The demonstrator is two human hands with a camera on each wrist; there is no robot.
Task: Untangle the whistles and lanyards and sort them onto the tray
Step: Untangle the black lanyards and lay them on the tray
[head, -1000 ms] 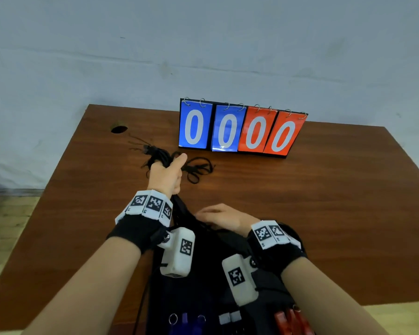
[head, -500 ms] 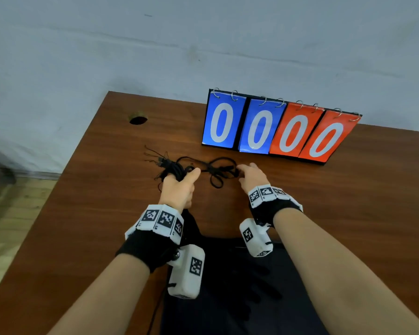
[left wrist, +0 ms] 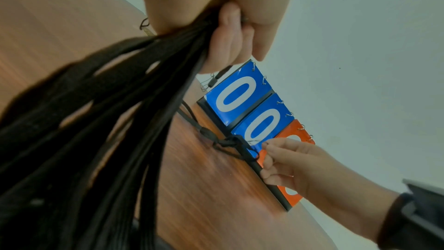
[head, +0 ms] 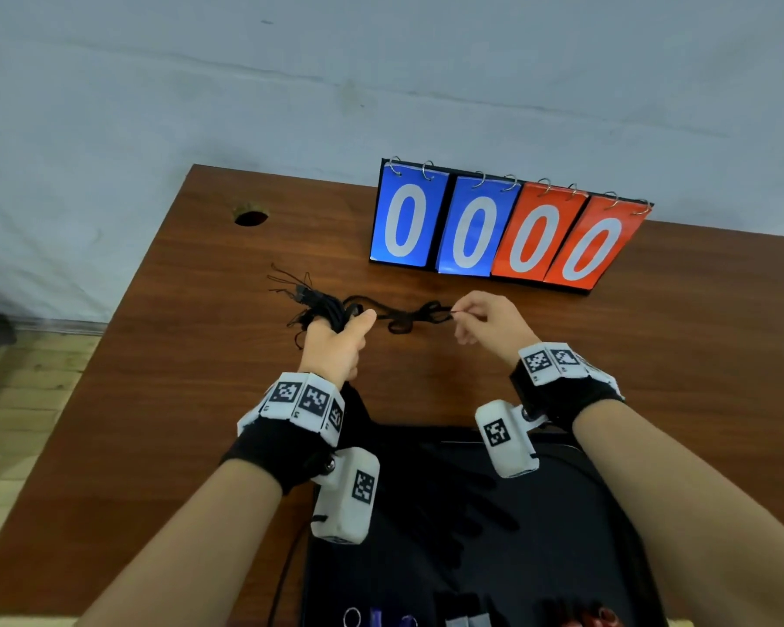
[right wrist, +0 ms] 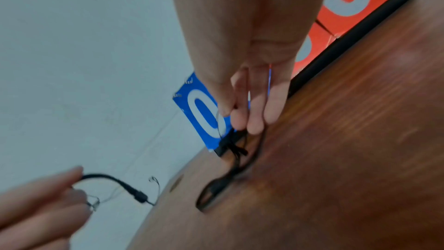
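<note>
Plainly, from the head view, the left hand [head: 336, 341] is fisted round a thick bundle of black woven lanyards [head: 324, 305], thumb laid over the top, probably to anchor the mass while one strand is worked free. The right hand [head: 480, 323] pinches the end of a single black cord [head: 408, 316] between thumb and forefinger, its other fingers loosely curled. That cord runs slack and looped between the two hands, just above the brown wooden bench [head: 200, 400]. Nearer the person lies a black tray [head: 562, 558], with a few small whistle-like pieces [head: 467, 619] at its near edge, too cropped to name. A blue and red flip scoreboard [head: 508, 233] stands behind the hands.

From the left wrist, the bundle [left wrist: 96, 121] fans down out of the closed left grip, and the strands look many, so holding them together seems meant to stop fresh knots. Beyond, the right hand [left wrist: 295, 163] nips the cord beside a small knot [left wrist: 230, 144].

From the right wrist, the fingertips [right wrist: 240, 121] clamp a thin end, with the looped cord [right wrist: 225, 183] trailing onto the bench; the picture is blurred. I judge untangling has barely begun.
</note>
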